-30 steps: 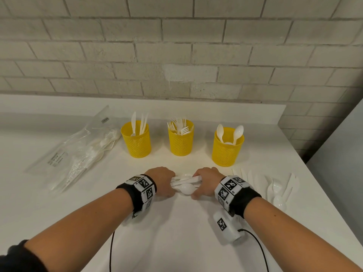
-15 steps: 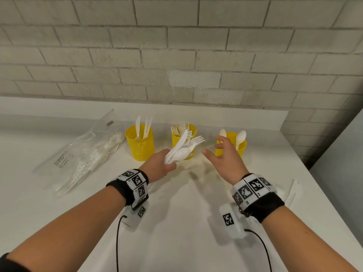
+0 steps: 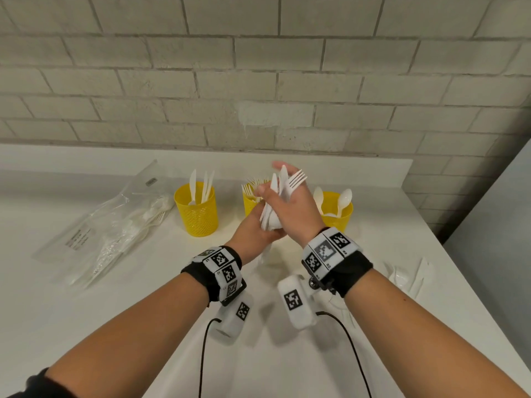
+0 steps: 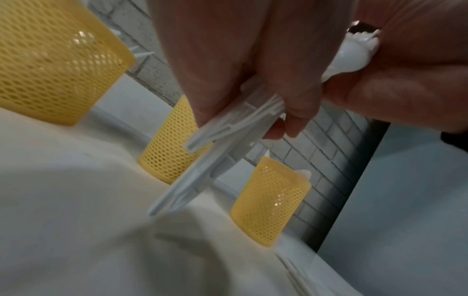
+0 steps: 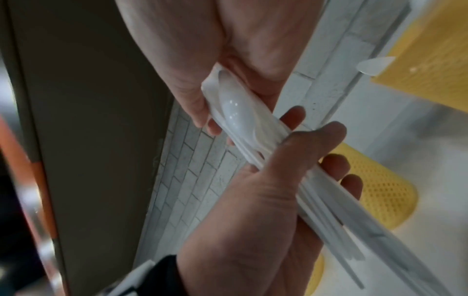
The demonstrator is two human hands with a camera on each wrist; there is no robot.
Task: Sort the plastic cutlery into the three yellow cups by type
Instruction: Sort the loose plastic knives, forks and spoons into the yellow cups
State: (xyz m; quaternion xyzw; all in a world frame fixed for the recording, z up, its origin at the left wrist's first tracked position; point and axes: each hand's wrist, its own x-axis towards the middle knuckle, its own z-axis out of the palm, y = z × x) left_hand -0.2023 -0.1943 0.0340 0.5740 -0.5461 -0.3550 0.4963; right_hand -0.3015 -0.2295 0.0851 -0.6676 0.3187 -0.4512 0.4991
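Observation:
Both hands hold one bundle of white plastic cutlery (image 3: 277,196) in the air in front of the middle yellow cup (image 3: 249,203). My left hand (image 3: 251,232) grips the handles from below, thumb across them (image 5: 298,152). My right hand (image 3: 298,208) closes over the upper part, pinching at a spoon bowl (image 5: 234,114). Fork tines (image 3: 297,178) and knife tips stick out above. The left cup (image 3: 196,209) holds knives, the middle one forks, the right cup (image 3: 337,215) spoons. In the left wrist view the handles (image 4: 222,140) fan out below my fingers.
A clear plastic bag (image 3: 115,225) with more white cutlery lies at the left of the white counter (image 3: 287,354). Loose cutlery pieces (image 3: 411,277) lie near the counter's right edge. A brick wall stands behind the cups. Cables trail from both wrist cameras.
The left hand lifted the bundle off the counter towards the cups. The right hand let go, opened, and has now closed on the bundle again in the air.

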